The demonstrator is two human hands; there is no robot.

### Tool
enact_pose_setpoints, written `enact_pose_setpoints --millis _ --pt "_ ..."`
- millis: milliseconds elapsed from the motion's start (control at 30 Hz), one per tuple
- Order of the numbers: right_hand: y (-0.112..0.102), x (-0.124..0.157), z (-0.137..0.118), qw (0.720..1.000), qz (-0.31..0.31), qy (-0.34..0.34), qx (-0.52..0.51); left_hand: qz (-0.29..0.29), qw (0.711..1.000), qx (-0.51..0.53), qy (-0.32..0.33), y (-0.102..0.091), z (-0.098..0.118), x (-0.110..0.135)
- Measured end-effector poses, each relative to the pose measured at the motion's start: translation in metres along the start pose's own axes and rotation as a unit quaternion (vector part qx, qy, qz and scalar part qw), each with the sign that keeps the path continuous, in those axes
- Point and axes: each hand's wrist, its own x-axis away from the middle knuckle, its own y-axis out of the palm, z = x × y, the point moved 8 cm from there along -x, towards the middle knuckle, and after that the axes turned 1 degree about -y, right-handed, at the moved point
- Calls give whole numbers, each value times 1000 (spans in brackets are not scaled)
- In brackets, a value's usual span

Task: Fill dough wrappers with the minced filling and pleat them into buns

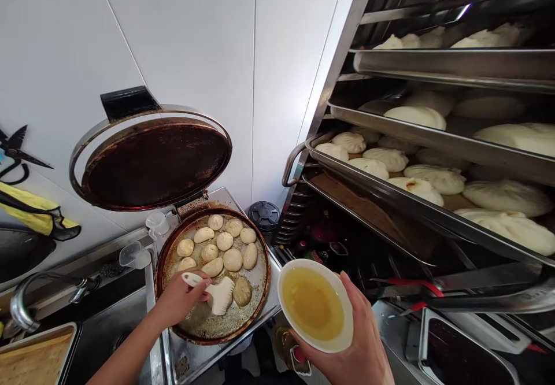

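Gripping a white silicone pastry brush (219, 296), the left hand (180, 298) is closed round the handle, with the brush's comb-like head low over the pan and just beside a darker, glistening dough round (241, 291). Right hand (347, 347): cupped beneath a white oval bowl (314, 306), fingers spread up its outer wall, tilting it slightly. Contents: translucent yellow liquid (312, 303), possibly oil; cannot tell exactly.

Round, shallow, oil-stained baking pan (263, 275), directly under the left hand, holding about fifteen pale dough rounds and ovals (233, 259), set apart or just touching. Hinged dark-stained lid (156, 163) stands raised at the far side of the pan. Stainless table (186, 365) carries the pan.

Right: steel rack of metal trays (433, 217), loaded with large pale dough buns (507, 197). Red-handled tongs (416, 285) lie near. Left: curved tap (26, 298) above a steel sink. Far left: black-handled scissors (17, 154) hang on the white wall (195, 55).
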Motion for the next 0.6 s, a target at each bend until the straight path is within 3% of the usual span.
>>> enact_pose_setpoints --millis 67,233,333,600 --pt "-1 1 2 1000 0 2 2 6 1000 -1 -9 2 2 -9" --pt "-5 0 1 1000 11 -11 9 79 997 -7 -13 -22 13 -49" --pt "-7 -2 -2 1000 15 -14 10 99 995 -6 -25 -26 17 -70" --pt "-9 -4 -6 1000 8 2 -8 96 994 37 -35 8 20 -114"
